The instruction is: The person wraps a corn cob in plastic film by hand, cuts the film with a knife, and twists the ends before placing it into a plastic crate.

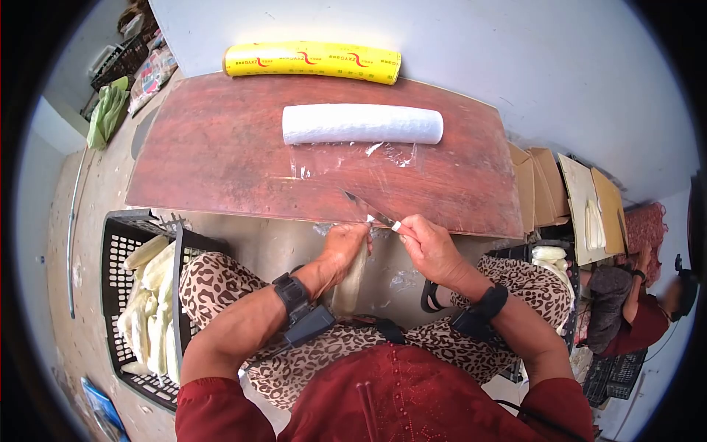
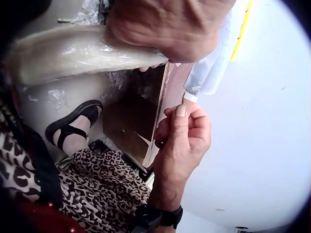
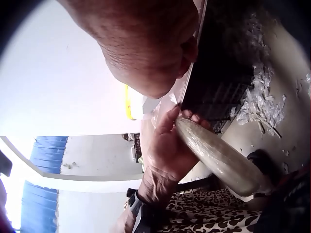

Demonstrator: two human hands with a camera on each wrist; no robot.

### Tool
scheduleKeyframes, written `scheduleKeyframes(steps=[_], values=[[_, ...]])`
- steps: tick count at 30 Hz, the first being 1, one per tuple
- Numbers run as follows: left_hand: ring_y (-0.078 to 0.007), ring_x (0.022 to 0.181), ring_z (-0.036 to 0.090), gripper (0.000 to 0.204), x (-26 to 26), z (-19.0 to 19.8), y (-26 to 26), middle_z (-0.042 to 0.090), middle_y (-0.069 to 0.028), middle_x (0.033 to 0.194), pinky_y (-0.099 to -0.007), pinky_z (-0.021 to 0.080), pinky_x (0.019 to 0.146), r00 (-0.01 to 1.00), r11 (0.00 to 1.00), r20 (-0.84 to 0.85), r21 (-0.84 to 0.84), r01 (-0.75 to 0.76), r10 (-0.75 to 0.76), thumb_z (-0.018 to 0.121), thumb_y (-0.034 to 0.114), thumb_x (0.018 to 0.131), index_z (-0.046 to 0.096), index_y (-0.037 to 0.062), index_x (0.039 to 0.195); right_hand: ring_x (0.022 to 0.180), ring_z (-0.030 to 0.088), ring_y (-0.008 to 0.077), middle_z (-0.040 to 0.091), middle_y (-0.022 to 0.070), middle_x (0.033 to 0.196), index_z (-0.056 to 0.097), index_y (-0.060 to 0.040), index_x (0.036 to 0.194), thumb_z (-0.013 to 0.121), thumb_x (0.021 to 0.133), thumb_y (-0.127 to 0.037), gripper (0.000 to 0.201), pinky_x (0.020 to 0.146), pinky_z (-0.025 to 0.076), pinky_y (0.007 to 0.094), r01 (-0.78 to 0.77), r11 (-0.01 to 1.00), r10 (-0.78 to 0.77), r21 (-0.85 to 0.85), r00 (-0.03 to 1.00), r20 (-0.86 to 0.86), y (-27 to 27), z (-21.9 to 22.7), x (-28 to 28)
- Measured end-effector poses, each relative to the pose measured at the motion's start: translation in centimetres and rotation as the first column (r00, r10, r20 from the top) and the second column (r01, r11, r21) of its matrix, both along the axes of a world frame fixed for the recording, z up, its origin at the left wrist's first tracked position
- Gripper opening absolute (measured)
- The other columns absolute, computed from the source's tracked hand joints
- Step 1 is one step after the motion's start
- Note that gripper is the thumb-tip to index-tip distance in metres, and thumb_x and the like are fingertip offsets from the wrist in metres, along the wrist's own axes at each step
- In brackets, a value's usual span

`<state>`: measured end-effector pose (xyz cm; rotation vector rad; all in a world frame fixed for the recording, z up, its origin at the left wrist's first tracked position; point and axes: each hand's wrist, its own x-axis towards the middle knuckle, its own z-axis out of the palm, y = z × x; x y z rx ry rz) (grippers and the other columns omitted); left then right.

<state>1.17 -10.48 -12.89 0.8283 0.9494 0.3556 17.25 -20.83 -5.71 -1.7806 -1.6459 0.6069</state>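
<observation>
My left hand (image 1: 346, 247) grips one end of a pale ear of corn (image 3: 221, 158) wrapped in clear film, which hangs down between the knees below the table edge. The right hand (image 1: 434, 250) holds a knife (image 1: 377, 214) by its reddish handle, with the white collar just ahead of the fingers. Its blade points up and left over the table's near edge, close to the left fingertips. In the left wrist view the blade (image 2: 201, 73) is partly hidden behind the left hand. A roll of clear film (image 1: 361, 124) lies on the red-brown table (image 1: 221, 155), its loose end spread toward me.
A yellow printed roll (image 1: 313, 61) lies against the wall. At my left stands a black crate (image 1: 114, 258) of pale corn ears (image 1: 151, 302). Cardboard (image 1: 545, 184) and another person (image 1: 633, 309) are at the right. Film scraps (image 3: 262, 97) litter the floor.
</observation>
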Motion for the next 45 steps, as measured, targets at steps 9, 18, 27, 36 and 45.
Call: scheduleKeyframes(steps=[9, 18, 27, 36, 45], values=[[-0.0170, 0.060, 0.058, 0.024, -0.1, 0.6, -0.1, 0.061, -0.0077, 0.068, -0.0297, 0.048, 0.058, 1.000, 1.000, -0.010, -0.007, -0.025, 0.025, 0.055, 0.018, 0.092, 0.060, 0.0029, 0.074, 0.091, 0.062, 0.0407, 0.063, 0.0207, 0.098, 0.050, -0.0026, 0.109, 0.057, 0.089, -0.005, 0.021, 0.075, 0.050, 0.0465, -0.035, 0.999, 0.036, -0.019, 0.997, 0.061, -0.3, -1.0, -0.5], [-0.0143, 0.059, 0.056, 0.023, -0.2, 0.4, -0.2, 0.060, -0.0059, 0.068, -0.0286, 0.047, 0.057, 1.000, 1.000, 0.021, -0.005, -0.018, 0.019, 0.056, 0.018, 0.089, 0.061, 0.0021, 0.073, 0.090, 0.062, 0.0432, 0.063, 0.0237, 0.099, 0.045, -0.0002, 0.109, 0.052, 0.090, -0.003, 0.020, 0.074, 0.050, 0.0490, 0.008, 0.967, 0.060, -0.255, 0.964, 0.259, -0.8, -0.5, -1.7], [-0.0177, 0.063, 0.057, 0.019, 0.1, 0.5, -0.3, 0.060, -0.0088, 0.068, -0.0300, 0.047, 0.062, 0.999, 0.999, 0.022, -0.027, -0.044, 0.045, 0.053, 0.012, 0.087, 0.060, 0.0011, 0.074, 0.078, 0.064, 0.0443, 0.059, 0.0271, 0.092, 0.041, 0.0018, 0.100, 0.053, 0.079, 0.002, 0.025, 0.067, 0.052, 0.0511, -0.036, 0.956, 0.157, -0.291, 0.901, 0.405, 0.2, -2.1, -2.5], [-0.0175, 0.062, 0.057, 0.020, 0.2, 1.5, -0.2, 0.060, -0.0081, 0.069, -0.0302, 0.048, 0.062, 0.998, 0.995, 0.021, -0.086, -0.052, 0.054, 0.050, 0.011, 0.090, 0.060, 0.0016, 0.075, 0.073, 0.065, 0.0432, 0.059, 0.0275, 0.091, 0.039, 0.0023, 0.099, 0.051, 0.080, 0.000, 0.022, 0.062, 0.053, 0.0509, -0.044, 0.969, 0.158, -0.243, 0.865, 0.476, 0.6, -4.0, -2.4], [-0.0182, 0.061, 0.058, 0.017, -0.2, 1.7, 0.0, 0.061, -0.0086, 0.070, -0.0315, 0.049, 0.060, 1.000, 0.992, -0.003, -0.127, -0.014, 0.014, 0.050, 0.010, 0.089, 0.059, 0.0017, 0.077, 0.073, 0.065, 0.0414, 0.059, 0.0247, 0.088, 0.041, 0.0017, 0.097, 0.051, 0.082, -0.001, 0.019, 0.062, 0.053, 0.0489, -0.079, 0.981, 0.163, -0.180, 0.839, 0.519, -1.7, -4.4, -0.6]])
